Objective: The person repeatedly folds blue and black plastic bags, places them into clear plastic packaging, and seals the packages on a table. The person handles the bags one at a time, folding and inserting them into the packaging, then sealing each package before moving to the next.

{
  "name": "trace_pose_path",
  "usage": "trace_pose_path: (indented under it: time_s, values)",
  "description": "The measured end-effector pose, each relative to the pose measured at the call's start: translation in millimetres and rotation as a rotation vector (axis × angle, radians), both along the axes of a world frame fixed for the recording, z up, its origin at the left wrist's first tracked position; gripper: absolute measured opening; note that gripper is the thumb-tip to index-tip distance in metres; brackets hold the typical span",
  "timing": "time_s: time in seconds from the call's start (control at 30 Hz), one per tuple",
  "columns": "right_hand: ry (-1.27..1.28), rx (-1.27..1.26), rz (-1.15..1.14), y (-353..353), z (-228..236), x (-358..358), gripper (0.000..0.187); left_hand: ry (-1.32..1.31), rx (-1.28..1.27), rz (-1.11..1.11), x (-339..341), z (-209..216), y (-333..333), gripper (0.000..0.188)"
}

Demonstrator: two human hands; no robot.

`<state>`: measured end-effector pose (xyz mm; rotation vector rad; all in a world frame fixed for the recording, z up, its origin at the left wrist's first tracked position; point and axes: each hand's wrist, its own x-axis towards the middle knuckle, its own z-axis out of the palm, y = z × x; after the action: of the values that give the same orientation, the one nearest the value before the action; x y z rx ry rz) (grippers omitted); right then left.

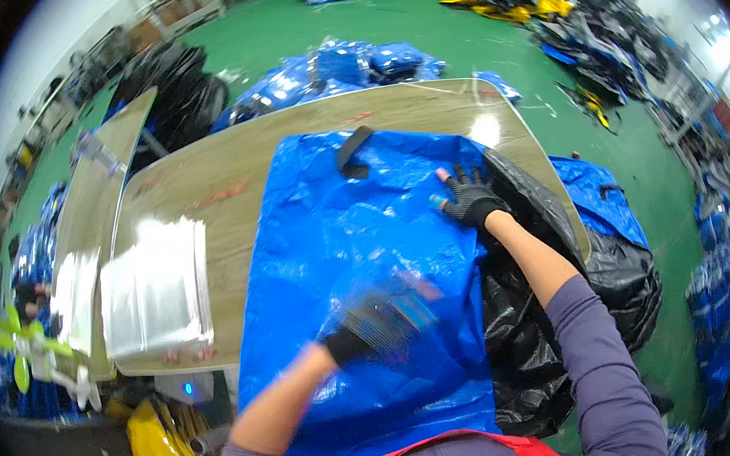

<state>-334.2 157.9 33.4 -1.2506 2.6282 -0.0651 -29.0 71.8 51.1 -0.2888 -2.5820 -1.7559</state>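
A large blue woven-plastic bag or sheet [348, 239] lies spread over the table and hangs toward my body. A short black strap loop [355, 155] sits near its far edge. My right hand [471, 198], in a dark knit glove with bare fingertips, rests on the bag's right part with its fingers spread. My left hand [384, 318], in a similar glove, is over the nearer middle of the bag. Motion smears its fingers, so their pose is unclear. Black plastic sheeting [526, 300] lies crumpled along the bag's right side, beneath my right forearm.
Clear plastic sheets [156, 288] lie stacked on the brown table [224, 176] at left. A green-bladed fan [31, 342] stands at the near left, with a yellow object [163, 445] beside it below. Blue bundles [338, 67] are heaped beyond the table; more piles line the green floor [272, 40].
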Motion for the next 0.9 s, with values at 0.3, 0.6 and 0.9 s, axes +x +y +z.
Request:
trace_pose_path:
  time_s: [0.3, 0.6, 0.9]
  values:
    - [0.118, -0.034, -0.730, 218, 100, 9, 0.046, -0.697, 0.807, 0.669, -54, -64, -324, 0.052]
    - [0.257, -0.268, -0.572, 241, 61, 21, 0.052, 0.242, -0.706, 1.155, 8, -42, -356, 0.050]
    - [0.053, -0.193, -0.568, 242, 59, -24, 0.068, 0.053, -1.145, 1.152, 28, -40, -264, 0.067]
